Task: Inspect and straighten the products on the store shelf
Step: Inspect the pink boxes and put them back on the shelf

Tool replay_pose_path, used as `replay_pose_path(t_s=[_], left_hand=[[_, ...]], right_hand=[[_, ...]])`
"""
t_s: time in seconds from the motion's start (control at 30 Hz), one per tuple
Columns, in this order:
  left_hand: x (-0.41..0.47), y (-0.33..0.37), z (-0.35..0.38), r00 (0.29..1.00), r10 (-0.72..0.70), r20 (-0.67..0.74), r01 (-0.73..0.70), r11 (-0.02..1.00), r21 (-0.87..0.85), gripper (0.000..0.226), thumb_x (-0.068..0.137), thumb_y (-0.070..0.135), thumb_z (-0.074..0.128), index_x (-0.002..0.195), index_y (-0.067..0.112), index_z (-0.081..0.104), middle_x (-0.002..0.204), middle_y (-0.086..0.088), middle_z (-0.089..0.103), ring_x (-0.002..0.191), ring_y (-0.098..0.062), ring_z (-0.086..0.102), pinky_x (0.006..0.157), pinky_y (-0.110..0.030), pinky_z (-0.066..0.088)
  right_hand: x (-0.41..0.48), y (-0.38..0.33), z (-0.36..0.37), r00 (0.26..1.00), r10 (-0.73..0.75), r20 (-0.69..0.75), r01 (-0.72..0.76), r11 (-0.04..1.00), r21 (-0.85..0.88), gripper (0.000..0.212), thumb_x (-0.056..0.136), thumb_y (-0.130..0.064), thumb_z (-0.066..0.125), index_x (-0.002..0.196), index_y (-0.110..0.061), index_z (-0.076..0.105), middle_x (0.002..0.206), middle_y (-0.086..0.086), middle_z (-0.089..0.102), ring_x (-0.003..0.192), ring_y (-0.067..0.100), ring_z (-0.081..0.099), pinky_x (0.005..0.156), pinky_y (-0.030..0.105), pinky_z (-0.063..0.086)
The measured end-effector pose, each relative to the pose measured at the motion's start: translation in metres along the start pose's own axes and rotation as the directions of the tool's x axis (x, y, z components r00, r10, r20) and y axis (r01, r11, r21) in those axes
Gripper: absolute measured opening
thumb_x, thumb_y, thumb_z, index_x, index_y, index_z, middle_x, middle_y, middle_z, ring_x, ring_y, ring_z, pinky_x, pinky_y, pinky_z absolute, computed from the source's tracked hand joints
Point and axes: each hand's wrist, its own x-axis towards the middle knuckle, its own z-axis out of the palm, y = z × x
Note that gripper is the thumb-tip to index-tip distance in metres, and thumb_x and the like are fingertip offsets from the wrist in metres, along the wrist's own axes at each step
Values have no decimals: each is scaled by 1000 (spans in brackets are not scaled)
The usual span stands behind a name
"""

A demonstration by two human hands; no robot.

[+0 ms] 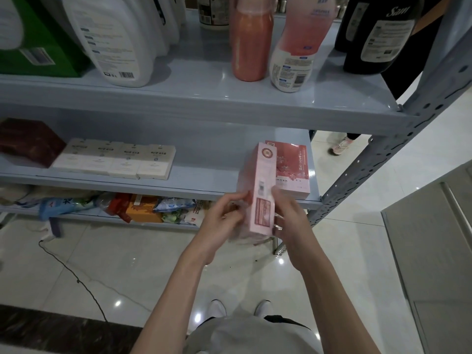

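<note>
Got the pink box point(259, 192) gripped in both hands, left point(222, 221) and right point(290, 221), mid-check; shelf point(204, 185) spot's unfilled, rest untouched.

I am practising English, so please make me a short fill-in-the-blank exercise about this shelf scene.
1. The box held by the left hand and the right hand is ___.
2. The white boxes in a row number ___.
3. The green box stands on the ___ shelf.
Missing words: pink, four, top.
</note>
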Motion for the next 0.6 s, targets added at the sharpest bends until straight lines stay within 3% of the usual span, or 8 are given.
replay_pose_path(t_s=[0.07, 0.13, 0.2, 0.3, 0.33, 0.43, 0.57, 0.6], left_hand=[[0, -3, 2, 999, 52, 15, -53, 996, 78, 34, 98, 11, 64, 124, 34, 68, 129, 10, 65, 115, 2, 60, 95, -19, 53], [1, -6, 6, 998, 63, -28, -59, 992, 112, 34, 94, 19, 72, 124, 34, 67, 122, 8, 66, 110, 2, 60, 90, -17, 53], [6, -12, 6, 987, -4, -162, 18, 996, 83, 39, 90, 31, 76, 127, 30, 63, 121, 8, 65, 109, -1, 60, 83, -16, 53], [10, -18, -1, 955, -169, -243, 181, 983, 30, 70, 85, 63, 70, 140, 22, 53, 131, 2, 64, 115, -14, 63, 91, -32, 53], [11, -19, -4, 951, -208, -228, 213, 977, -2, 67, 87, 64, 68, 137, 21, 55, 128, 0, 67, 113, -16, 65, 86, -30, 52], [11, -16, -8, 952, -163, -259, 160, 987, -32, 22, 98, 36, 66, 114, 21, 67, 107, 3, 73, 95, -12, 69, 64, -17, 50], [12, -13, -12, 937, -102, -335, 100, 995, -23, 27, 95, 23, 71, 121, 18, 64, 108, 5, 70, 94, -6, 66, 69, -21, 48], [11, -13, -12, 931, -107, -348, 103, 994, -28, 30, 94, 21, 72, 121, 17, 62, 109, 4, 69, 94, -5, 65, 70, -21, 47]], right_hand=[[2, 2, 0, 998, -34, -54, 31, 998, -55, 17, 87, -30, 82, 96, -23, 69, 80, -13, 78, 78, 2, 74, 74, 29, 60], [4, 3, 0, 996, -29, -86, 22, 996, -91, 43, 80, -26, 89, 114, -18, 65, 95, -8, 78, 88, 8, 76, 78, 33, 63], [4, 4, -2, 993, -24, -113, 16, 997, -70, 64, 75, -32, 90, 127, -17, 58, 109, 2, 75, 95, 19, 76, 83, 48, 63], [4, 5, -10, 995, -49, -92, 54, 997, 48, 58, 72, -35, 79, 126, -18, 61, 110, 11, 75, 96, 27, 76, 81, 49, 63], [4, 5, -12, 996, -51, -75, 57, 996, 72, 55, 75, -34, 77, 126, -18, 63, 111, 12, 75, 97, 28, 76, 82, 48, 62], [4, 7, -18, 996, -82, -41, 84, 995, 53, 46, 87, -30, 78, 130, -27, 61, 111, 8, 77, 100, 27, 76, 83, 48, 62], [4, 7, -23, 992, -128, -12, 127, 989, -75, 40, 99, -18, 67, 129, -40, 55, 93, 5, 79, 83, 13, 76, 63, 32, 62], [4, 8, -22, 991, -135, -14, 133, 987, -95, 39, 99, -18, 66, 129, -42, 57, 95, 4, 79, 85, 12, 75, 65, 31, 62]])
